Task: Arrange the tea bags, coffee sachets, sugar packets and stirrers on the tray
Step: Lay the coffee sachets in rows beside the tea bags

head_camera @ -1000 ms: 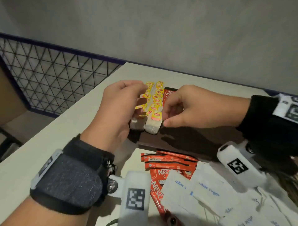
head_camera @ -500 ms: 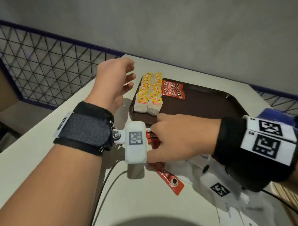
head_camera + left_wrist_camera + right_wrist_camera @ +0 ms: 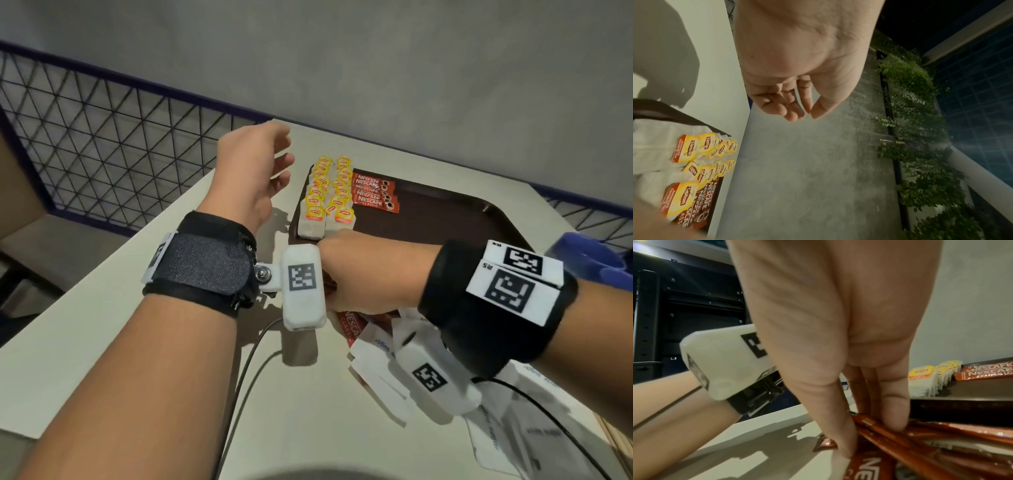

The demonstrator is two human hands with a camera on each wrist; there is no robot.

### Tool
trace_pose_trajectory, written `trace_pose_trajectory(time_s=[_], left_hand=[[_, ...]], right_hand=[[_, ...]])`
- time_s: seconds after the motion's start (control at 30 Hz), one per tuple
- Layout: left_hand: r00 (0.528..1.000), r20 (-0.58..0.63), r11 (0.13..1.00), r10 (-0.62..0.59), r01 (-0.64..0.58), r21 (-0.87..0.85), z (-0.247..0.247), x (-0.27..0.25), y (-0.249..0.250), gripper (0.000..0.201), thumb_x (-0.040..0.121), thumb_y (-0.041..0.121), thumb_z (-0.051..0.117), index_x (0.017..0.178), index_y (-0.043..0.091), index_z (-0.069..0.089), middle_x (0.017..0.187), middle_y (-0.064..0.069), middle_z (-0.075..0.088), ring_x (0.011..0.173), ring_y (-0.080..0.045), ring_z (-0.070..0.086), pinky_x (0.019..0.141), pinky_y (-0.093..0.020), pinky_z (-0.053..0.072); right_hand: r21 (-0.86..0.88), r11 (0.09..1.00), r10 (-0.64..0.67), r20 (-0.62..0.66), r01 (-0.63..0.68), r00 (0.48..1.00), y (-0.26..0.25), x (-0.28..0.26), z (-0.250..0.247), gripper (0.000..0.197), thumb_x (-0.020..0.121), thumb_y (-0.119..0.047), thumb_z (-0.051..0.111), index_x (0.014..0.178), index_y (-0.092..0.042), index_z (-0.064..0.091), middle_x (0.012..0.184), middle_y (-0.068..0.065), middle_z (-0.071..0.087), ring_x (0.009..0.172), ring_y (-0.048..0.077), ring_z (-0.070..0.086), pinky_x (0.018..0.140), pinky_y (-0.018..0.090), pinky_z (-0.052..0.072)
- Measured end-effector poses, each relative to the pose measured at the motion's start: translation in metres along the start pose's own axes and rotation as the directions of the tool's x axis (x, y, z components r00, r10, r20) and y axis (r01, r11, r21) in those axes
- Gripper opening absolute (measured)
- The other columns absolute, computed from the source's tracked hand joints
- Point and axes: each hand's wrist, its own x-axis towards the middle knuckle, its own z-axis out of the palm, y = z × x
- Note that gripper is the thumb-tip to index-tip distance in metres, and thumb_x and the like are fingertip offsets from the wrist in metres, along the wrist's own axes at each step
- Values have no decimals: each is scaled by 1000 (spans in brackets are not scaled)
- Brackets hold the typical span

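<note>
A dark brown tray (image 3: 445, 222) lies at the table's far side. Two rows of yellow-tagged tea bags (image 3: 329, 195) fill its left end, with a few red coffee sachets (image 3: 375, 193) beside them. My left hand (image 3: 253, 171) hovers left of the tray, fingers loosely bent and holding nothing (image 3: 797, 104). My right hand (image 3: 363, 270) is down on the loose red coffee sachets (image 3: 900, 439) in front of the tray's near rim. Its thumb and fingertips (image 3: 896, 423) pinch them. White sugar packets (image 3: 373, 370) lie under my right wrist.
A black wire-mesh fence (image 3: 102, 144) runs along the left behind the table, and a grey wall stands at the back. A blue object (image 3: 589, 253) sits at the right edge. Black cables (image 3: 246, 359) trail over the near tabletop.
Both hands have left the tea bag rows. The left hand drew off to the left of the tray; the right dropped back to the loose coffee sachets and took hold.
</note>
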Motion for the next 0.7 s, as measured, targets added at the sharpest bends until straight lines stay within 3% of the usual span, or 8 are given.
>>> trace_pose_trajectory(time_s=[0.2, 0.33, 0.4, 0.47, 0.5, 0.57, 0.63, 0.7], left_hand=[[1000, -17, 1000, 7, -7, -18, -4, 3, 2, 6, 91, 18, 70, 95, 16, 68, 78, 4, 70, 67, -11, 64, 53, -23, 47], [1000, 16, 997, 1, 1, -82, -2, 1, 3, 4, 93, 16, 68, 93, 15, 64, 75, 2, 68, 60, -10, 62, 53, -22, 47], [996, 88, 996, -33, 40, -74, 2, -6, 3, 6, 96, 18, 67, 96, 14, 63, 80, 0, 68, 59, -9, 61, 54, -21, 48], [967, 232, 995, -102, 97, 33, 7, -17, 2, 12, 97, 26, 67, 101, 15, 65, 90, -3, 70, 65, -12, 64, 59, -23, 50], [930, 334, 987, -150, 119, 112, 12, -24, 2, 20, 97, 33, 67, 105, 15, 66, 95, -4, 72, 71, -14, 66, 64, -27, 52], [798, 547, 954, -253, 111, 279, 22, -43, -1, 40, 92, 48, 67, 113, 15, 68, 101, -5, 74, 82, -19, 70, 75, -34, 56], [658, 684, 926, -314, 52, 375, 35, -64, -8, 48, 85, 55, 71, 117, 19, 70, 101, -6, 74, 83, -18, 70, 78, -36, 59], [628, 710, 902, -318, -30, 431, 45, -82, -21, 47, 83, 50, 75, 121, 24, 67, 97, 1, 73, 81, -12, 71, 74, -31, 58]], right_hand=[[67, 995, -67, -180, 80, 981, 1, -7, -7, 7, 96, -27, 68, 96, -19, 67, 86, -6, 66, 77, 11, 63, 68, 25, 50], [347, 938, 131, -296, -21, 946, 23, -24, -20, 10, 90, -31, 75, 88, -24, 69, 81, -6, 69, 75, 10, 66, 72, 31, 56], [616, 787, 263, -366, 21, 893, 33, -38, -24, 10, 87, -25, 79, 92, -19, 74, 88, 0, 76, 82, 16, 73, 79, 35, 61], [861, 485, 407, -380, 155, 831, 42, -54, -28, 14, 84, -13, 80, 97, -12, 74, 90, 5, 78, 83, 18, 75, 75, 28, 61], [920, 318, 451, -359, 229, 817, 46, -62, -29, 16, 83, -9, 78, 98, -8, 73, 90, 7, 78, 82, 19, 75, 72, 27, 60], [939, 43, 473, -320, 342, 821, 52, -75, -26, 21, 84, -6, 71, 105, -1, 70, 96, 14, 77, 84, 23, 74, 69, 29, 60], [912, -95, 501, -302, 399, 811, 57, -81, -18, 22, 89, -2, 67, 111, 3, 68, 102, 18, 76, 88, 27, 74, 70, 32, 62], [901, -113, 568, -287, 418, 772, 64, -83, -10, 21, 90, -1, 67, 110, 5, 67, 99, 20, 76, 88, 30, 75, 73, 35, 64]])
